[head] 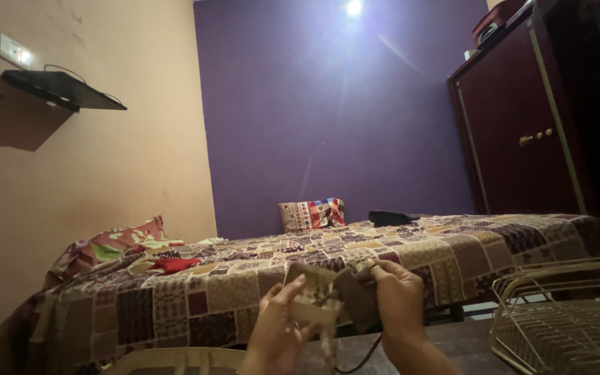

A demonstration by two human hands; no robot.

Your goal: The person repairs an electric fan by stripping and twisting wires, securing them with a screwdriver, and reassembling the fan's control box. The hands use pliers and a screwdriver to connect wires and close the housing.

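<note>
Both my hands hold a small piece of folded cloth [328, 292], beige and grey-brown, low in the middle of the view. My left hand [282, 326] grips its pale left part, fingers curled over the edge. My right hand [398, 300] clasps the darker right part from above. A thin dark cord [362, 360] hangs from the cloth between my wrists. The hands are in front of the near edge of a bed with a patchwork cover [258, 278].
A wire rack [564, 319] stands at the lower right. On the bed lie a checked pillow [312, 214], a dark flat object [390, 217], a red cloth [173, 264] and a floral pillow [109, 246]. A dark wardrobe [522, 118] stands right; a wall shelf [64, 89] hangs left.
</note>
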